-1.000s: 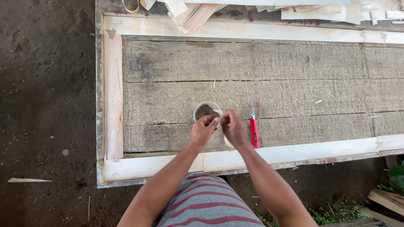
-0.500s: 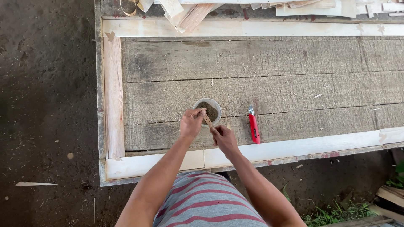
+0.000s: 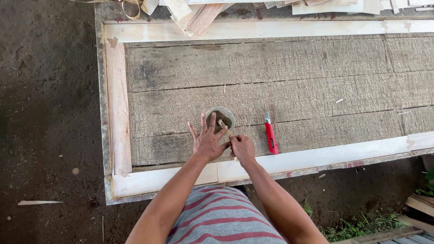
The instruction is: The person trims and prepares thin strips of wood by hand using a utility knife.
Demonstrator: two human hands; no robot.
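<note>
cup (image 3: 221,118) just beyond spread left fingers (image 3: 202,124); right fingers (image 3: 236,139) pinched, contents unclear.

The left hand (image 3: 207,141), fingers spread, covers the near part of the small round tub (image 3: 220,119), so only its far rim and some brownish filling show; the small pale piece lying in it is too small to tell. The right hand (image 3: 242,148) is curled, and whether it pinches anything cannot be made out. The pale wood offcuts (image 3: 199,13) at the far side run off the top edge. The long pale strips of the frame (image 3: 316,156) run out at the right edge. At the near right corner, some boards (image 3: 418,205) and greenery are cut off.
</note>
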